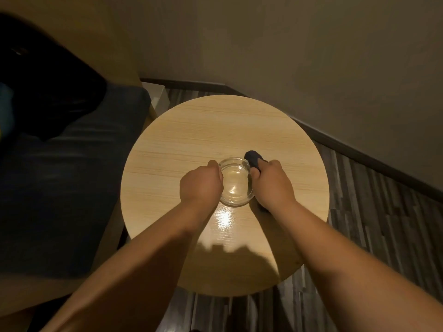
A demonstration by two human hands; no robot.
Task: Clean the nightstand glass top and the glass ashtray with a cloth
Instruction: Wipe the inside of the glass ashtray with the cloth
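Note:
A round clear glass ashtray (pixel 236 182) sits near the middle of the round nightstand top (pixel 203 130), which looks like pale wood grain under a glossy surface. My left hand (pixel 202 184) grips the ashtray's left rim. My right hand (pixel 272 183) is closed around a dark cloth (pixel 253 158), whose end sticks out past my fingers against the ashtray's far right rim. The rest of the cloth is hidden inside my fist.
A dark blue cushioned seat (pixel 72 178) with a black bag (pixel 48 75) on it stands close to the left of the nightstand. A beige wall (pixel 311 56) with a dark baseboard runs behind and to the right. Grey wood-pattern floor (pixel 383 224) surrounds the nightstand.

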